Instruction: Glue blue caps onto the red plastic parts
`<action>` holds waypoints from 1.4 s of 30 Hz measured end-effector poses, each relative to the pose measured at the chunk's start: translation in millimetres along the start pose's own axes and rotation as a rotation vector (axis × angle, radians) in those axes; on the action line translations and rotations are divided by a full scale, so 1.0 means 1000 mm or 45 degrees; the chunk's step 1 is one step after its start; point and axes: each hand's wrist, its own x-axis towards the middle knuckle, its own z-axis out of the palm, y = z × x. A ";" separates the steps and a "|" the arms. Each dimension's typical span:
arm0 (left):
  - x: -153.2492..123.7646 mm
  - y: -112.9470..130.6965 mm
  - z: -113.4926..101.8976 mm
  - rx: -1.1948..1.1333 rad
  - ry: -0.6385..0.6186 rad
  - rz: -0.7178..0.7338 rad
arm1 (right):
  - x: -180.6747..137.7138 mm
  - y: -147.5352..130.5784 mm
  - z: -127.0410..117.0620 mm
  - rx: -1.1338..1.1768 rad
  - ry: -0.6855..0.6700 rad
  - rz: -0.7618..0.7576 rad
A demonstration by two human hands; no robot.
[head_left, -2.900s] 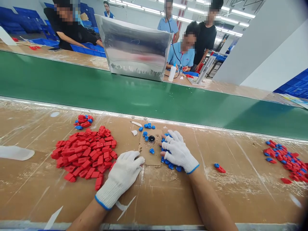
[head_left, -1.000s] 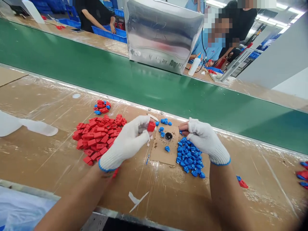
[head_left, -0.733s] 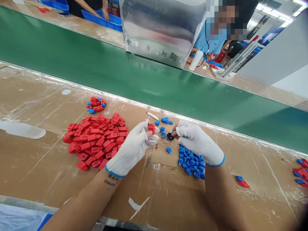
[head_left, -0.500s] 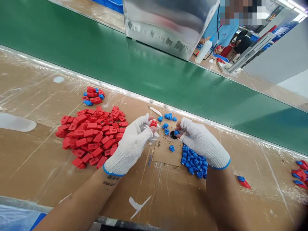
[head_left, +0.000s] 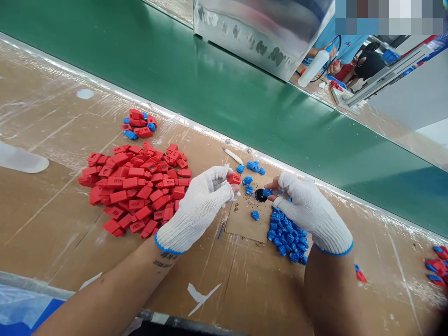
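My left hand, in a white glove with bare fingertips, pinches a small red plastic part with an opening in its end. In my right hand, gloved alike, a small ribbed blue plastic part is held between thumb and fingers. The blue part is right beside a small round black dish on a piece of cardboard; whether they touch I cannot tell. Several loose blue parts lie on and around the cardboard. A heap of blue parts sits under my right hand, and a large red heap left of my left hand.
Behind the bench runs a green conveyor belt with a metal housing over it. A white pen-like tool lies near the belt's edge. Red-and-blue pieces are grouped at back left and far right. Across the belt, a person holds a white bottle.
The camera view has shifted a little. My right hand has brought the blue part to the black dish's right edge, uncovering more of the dish. Both hands keep their parts.
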 end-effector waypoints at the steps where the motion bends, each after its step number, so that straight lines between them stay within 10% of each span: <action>1: 0.000 0.000 0.000 -0.004 -0.004 -0.004 | -0.001 0.000 -0.002 0.003 0.007 0.012; 20: -0.001 0.001 0.000 0.001 -0.028 -0.054 | 0.002 0.001 0.002 -0.036 -0.115 0.066; 25: -0.002 0.004 0.001 0.051 -0.029 -0.037 | -0.006 -0.002 -0.008 0.090 -0.011 0.040; 32: -0.015 0.009 0.006 0.198 -0.143 0.120 | -0.022 -0.030 -0.014 0.555 0.647 -0.199; 42: -0.020 0.011 0.007 0.161 -0.318 0.130 | -0.013 -0.053 0.010 0.936 0.453 -0.395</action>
